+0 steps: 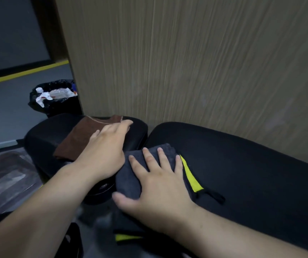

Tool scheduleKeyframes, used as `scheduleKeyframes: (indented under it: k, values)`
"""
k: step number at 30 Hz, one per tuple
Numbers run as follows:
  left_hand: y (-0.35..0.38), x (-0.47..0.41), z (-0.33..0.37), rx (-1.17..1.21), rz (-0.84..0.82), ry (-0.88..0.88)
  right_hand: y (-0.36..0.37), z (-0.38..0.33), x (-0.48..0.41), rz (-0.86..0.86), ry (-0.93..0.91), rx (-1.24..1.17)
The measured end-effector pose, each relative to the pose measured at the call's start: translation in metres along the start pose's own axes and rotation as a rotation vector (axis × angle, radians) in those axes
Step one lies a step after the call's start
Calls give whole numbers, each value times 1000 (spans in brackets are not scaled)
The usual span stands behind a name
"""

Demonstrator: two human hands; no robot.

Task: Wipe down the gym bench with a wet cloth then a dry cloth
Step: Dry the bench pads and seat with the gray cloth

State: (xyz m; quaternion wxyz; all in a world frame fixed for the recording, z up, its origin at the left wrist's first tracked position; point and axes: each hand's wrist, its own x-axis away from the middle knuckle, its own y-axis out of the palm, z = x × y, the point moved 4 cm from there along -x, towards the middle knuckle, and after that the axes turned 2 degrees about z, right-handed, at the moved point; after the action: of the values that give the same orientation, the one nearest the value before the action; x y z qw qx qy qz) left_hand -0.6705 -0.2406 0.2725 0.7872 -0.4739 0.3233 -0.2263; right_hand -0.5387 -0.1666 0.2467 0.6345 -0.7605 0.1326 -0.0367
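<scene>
The black gym bench has a small seat pad (43, 135) on the left and a long back pad (242, 164) on the right, with a yellow stripe near the gap. A folded brown cloth (82, 138) lies on the seat pad; my left hand (106, 146) rests flat on it, fingers together. A folded dark grey cloth (130, 175) sits at the near end of the back pad. My right hand (158, 183) presses down on it with fingers spread.
A wood-grain wall panel (205, 62) stands right behind the bench. A black bin (56, 103) lined with a bag and full of rubbish sits at the panel's left corner. Grey floor with a yellow line runs on the left. Shiny plastic-wrapped items (6, 179) lie low left.
</scene>
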Motion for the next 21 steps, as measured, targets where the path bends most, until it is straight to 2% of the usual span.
scheduleKeyframes:
  k: [7,12,15,18,21]
  values:
    - [-8,-5,-6,112,158,-84,0,45,-79,9,22,-4]
    - [-1,-7,4,193,170,-64,-5,91,-135,-70,-65,-16]
    - [6,-7,19,165,150,16,-10,114,-158,-102,-37,12]
    - [16,-10,39,57,55,155,-13,125,-168,-118,23,-11]
    - [29,-13,50,-6,-44,177,-15,131,-169,-131,50,-80]
